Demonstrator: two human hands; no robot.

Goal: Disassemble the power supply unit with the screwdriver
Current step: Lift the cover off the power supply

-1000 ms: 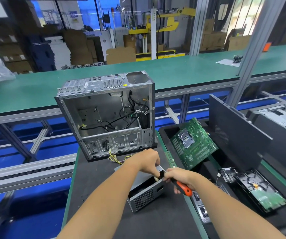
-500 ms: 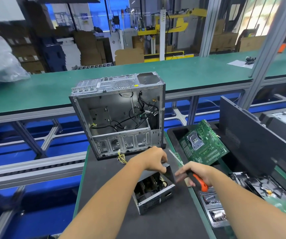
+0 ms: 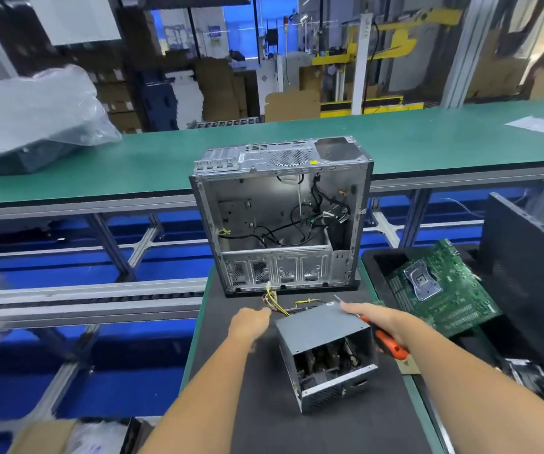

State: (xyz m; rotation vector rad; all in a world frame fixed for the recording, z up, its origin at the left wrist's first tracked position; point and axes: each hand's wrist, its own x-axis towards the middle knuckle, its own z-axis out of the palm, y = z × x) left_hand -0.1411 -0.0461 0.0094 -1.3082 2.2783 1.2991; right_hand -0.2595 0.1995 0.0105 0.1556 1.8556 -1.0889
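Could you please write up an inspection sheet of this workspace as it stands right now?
Surface: black mat on a green-edged bench, bare near the front.
Job's things: power supply unit lying with one side open, internals visible; orange-handled screwdriver.
Clutter: empty computer case upright behind; motherboard leaning in a black tray on the right.
Grippers: left hand open beside the unit; right hand holding the screwdriver.
Cables: yellow-black wire bundle behind the unit; loose black wires inside the case.
Surroundings: green conveyor, plastic-wrapped item, cardboard boxes beyond.
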